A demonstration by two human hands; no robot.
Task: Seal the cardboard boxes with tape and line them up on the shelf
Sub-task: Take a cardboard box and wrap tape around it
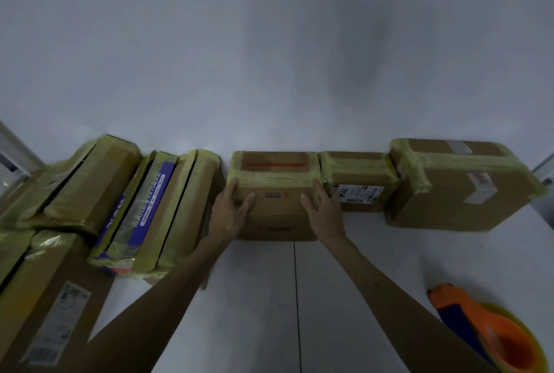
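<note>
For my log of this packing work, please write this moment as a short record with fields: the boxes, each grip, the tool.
middle box: taped, in the row along the wall, between both hands
left grip: hand presses the box's left front corner
right grip: hand presses its right front corner
right neighbours: small box, then large box, both taped
left boxes: taped, leaning over
tape dispenser: lies on the shelf at the near right, untouched
</note>
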